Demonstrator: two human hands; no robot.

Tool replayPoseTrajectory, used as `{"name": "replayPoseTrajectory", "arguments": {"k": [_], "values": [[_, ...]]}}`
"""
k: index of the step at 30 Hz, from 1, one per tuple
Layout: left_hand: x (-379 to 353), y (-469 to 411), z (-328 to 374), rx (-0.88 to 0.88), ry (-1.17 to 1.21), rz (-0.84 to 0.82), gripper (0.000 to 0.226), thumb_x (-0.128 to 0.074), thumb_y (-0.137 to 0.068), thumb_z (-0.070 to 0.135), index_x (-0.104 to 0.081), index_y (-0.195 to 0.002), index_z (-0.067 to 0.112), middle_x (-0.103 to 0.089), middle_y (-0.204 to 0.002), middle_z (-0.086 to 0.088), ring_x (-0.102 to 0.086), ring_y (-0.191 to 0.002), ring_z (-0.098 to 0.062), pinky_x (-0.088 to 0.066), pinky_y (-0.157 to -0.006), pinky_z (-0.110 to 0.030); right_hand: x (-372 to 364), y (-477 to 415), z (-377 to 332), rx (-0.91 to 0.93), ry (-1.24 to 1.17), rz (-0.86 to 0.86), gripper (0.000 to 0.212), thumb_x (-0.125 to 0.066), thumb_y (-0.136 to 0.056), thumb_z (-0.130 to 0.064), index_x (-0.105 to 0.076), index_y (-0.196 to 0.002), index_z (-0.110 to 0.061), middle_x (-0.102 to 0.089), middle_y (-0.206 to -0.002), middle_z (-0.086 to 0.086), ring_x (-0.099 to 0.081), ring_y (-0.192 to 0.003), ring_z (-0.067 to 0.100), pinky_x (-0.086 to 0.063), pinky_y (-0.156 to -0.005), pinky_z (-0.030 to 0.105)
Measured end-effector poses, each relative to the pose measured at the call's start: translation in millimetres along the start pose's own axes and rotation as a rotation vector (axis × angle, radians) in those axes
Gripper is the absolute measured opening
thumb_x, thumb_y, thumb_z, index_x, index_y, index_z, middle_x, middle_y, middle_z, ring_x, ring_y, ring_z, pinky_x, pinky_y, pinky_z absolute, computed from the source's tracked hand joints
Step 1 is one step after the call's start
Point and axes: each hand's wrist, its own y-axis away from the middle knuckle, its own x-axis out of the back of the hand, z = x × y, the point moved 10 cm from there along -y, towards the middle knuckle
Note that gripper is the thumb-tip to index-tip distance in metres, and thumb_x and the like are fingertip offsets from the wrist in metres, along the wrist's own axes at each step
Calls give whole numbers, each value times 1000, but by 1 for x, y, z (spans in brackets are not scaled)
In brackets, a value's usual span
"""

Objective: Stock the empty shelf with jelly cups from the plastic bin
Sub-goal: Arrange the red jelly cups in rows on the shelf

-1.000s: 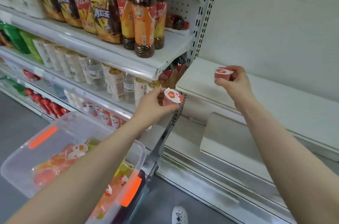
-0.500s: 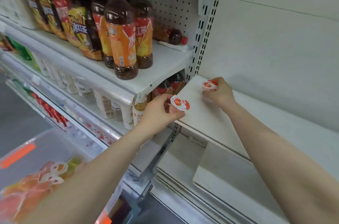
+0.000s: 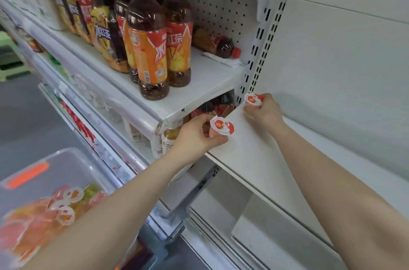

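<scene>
Right hand (image 3: 263,114) is pinching a jelly cup (image 3: 253,99) in curled fingers at the back left corner of the empty shelf (image 3: 254,159), just beside the slotted upright (image 3: 262,48), with bare board running on to the right. Left hand (image 3: 197,134) is gripping a second jelly cup (image 3: 222,125) at the shelf's front left edge. Compared with a second ago, both cups are sitting lower and further in, and the plastic bin (image 3: 66,163) is lying low left, blurred.

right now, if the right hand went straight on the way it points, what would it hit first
Likely the slotted upright at the back left corner of the shelf; the right hand holds a jelly cup close to it, though depth is unclear.
</scene>
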Motion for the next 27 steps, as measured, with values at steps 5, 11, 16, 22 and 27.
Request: {"name": "replayPoseTrajectory", "arguments": {"k": [5, 11, 16, 22, 27], "values": [[-18, -17, -3, 54, 27, -36, 54, -84, -68, 41, -60, -116, 30, -68, -108, 13, -65, -97, -4, -55, -90, -32, 9, 0, 2, 65, 64, -61, 63, -75, -80, -32, -47, -132, -10, -59, -125, 9, -58, -110, 27, -42, -82, 29], [-51, -47, 18, 5, 18, -83, 52, -83, -73, 31, -60, -118, 20, -66, -110, 11, -62, -95, -2, -50, -82, -18, 54, 6, 3, 239, 262, 53, 61, -65, -89, -23, -41, -142, -5, -52, -128, 17, -54, -115, 31, -41, -96, 37], [-67, -67, 23, 27, 64, -60, 42, -81, -74, 25, -61, -110, 19, -69, -103, 4, -66, -92, -11, -56, -86, -40, 77, 14, 13, 356, 512, 139, 54, -57, -94, -19, -41, -141, 0, -51, -126, 23, -47, -114, 42, -40, -96, 46], [-69, -75, 27, -5, 21, -34, 27, -79, -76, 25, -57, -91, 32, -71, -100, 2, -67, -93, -16, -55, -86, -43, 85, 26, 16, 455, 720, 195, 47, -59, -93, -19, -49, -133, 2, -56, -114, 25, -53, -96, 44, -45, -80, 49], [-66, -73, 30, -55, -81, -46, 32, -78, -77, 27, -63, -104, 16, -68, -103, -3, -64, -95, -19, -54, -86, -42, 85, 32, 16, 505, 792, 212, 45, -65, -88, -17, -55, -126, 4, -60, -104, 24, -56, -86, 42, -47, -72, 47]]}}
